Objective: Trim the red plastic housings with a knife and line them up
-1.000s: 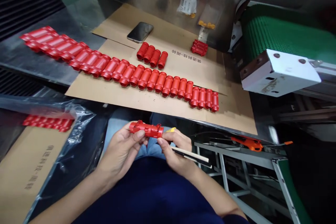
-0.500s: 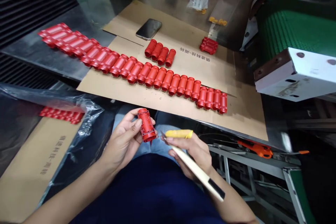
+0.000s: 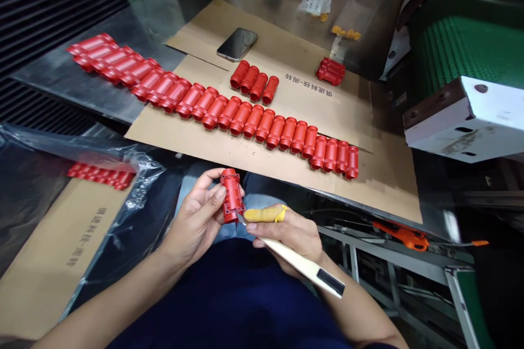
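My left hand is closed around a red plastic cylinder part, held upright over my lap. My right hand grips a craft knife with a cream handle and dark end; its blade tip touches the lower edge of the red part. A yellow rubber cot covers my right index finger, which lies along the blade. A long row of the same red parts lies on a cardboard sheet in front of me.
A short group of red parts, a small red pile and a phone lie further back. More red parts sit in a plastic-lined box at left. A green conveyor stands right; orange cutters rest below.
A second ago the red part lay sideways between both hands; my left hand has turned it upright. My right hand has brought the knife blade up against its lower edge.
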A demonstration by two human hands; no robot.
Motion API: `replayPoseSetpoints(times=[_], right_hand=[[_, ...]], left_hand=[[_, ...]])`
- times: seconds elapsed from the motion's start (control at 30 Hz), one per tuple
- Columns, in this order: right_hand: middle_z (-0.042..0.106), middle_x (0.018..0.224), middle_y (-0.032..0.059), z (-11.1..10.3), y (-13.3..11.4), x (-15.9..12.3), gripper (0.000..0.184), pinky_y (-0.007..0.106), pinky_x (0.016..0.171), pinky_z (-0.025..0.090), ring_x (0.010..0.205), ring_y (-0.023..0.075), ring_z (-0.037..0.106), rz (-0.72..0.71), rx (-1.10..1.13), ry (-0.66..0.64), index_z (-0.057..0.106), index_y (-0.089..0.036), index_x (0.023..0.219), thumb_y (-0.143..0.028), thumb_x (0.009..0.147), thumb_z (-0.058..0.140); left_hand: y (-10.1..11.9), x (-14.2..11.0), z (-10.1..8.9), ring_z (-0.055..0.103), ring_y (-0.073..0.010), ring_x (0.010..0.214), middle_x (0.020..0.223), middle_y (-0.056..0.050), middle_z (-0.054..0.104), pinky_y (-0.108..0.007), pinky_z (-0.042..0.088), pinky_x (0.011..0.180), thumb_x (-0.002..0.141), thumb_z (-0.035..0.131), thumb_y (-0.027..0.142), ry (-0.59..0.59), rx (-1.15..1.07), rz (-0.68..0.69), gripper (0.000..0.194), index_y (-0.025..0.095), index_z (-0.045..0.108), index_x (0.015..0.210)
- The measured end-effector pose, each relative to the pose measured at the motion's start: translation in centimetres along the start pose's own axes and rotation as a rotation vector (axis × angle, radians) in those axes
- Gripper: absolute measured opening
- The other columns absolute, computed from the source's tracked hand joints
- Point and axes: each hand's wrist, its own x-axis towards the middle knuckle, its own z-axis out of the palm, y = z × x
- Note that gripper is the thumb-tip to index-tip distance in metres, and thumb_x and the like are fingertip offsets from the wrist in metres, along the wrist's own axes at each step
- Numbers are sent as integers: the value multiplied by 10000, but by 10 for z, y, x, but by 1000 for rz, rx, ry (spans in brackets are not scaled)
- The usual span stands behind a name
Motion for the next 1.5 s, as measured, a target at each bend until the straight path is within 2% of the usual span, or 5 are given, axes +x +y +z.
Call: replayPoseSetpoints(times=[0.9, 1.13, 1.3, 1.37, 1.5], right_hand=[[869, 1315, 128, 1, -2, 2, 307, 334, 991, 736, 1133, 219, 872, 63, 70, 2, 817, -204, 1371, -128, 1074, 800], [871, 1168, 142, -4, 4, 8, 282, 368, 943, 738, 1064, 241, 838, -131, -211, -233, 719, -168, 1414, -153, 1132, 708], [834, 1298, 136, -2, 11, -4, 337, 383, 960, 743, 1066, 224, 845, 55, -158, 220, 730, -228, 1439, -110, 1127, 675], [838, 1274, 132, -2, 9, -6, 305, 396, 961, 750, 1058, 233, 853, 128, -101, 298, 761, -240, 1399, -133, 1117, 716], [845, 1325, 127, 1, 3, 1, 269, 370, 944, 765, 1081, 243, 866, 41, 43, 29, 827, -250, 1341, -196, 1077, 820]], left_hand=[[6, -2, -3, 790, -196, 794, 1032, -106, 849, -278, 675, 734, 972, 937, 335, -12, -4, -24, 434, 206, 726, 1329], [3, -1, -1, 784, -174, 831, 1049, -105, 847, -256, 673, 788, 992, 917, 323, 14, 1, -7, 390, 197, 726, 1308], [7, 0, -1, 788, -216, 778, 1065, -110, 838, -318, 682, 693, 1000, 886, 310, 3, -23, -40, 371, 221, 720, 1319], [9, 0, 0, 753, -213, 719, 1039, -129, 829, -307, 641, 624, 1014, 845, 306, -21, -54, -66, 349, 207, 736, 1331], [11, 2, 2, 603, -135, 548, 948, -162, 807, -212, 446, 478, 1033, 778, 338, -75, -79, -238, 388, 147, 789, 1370]])
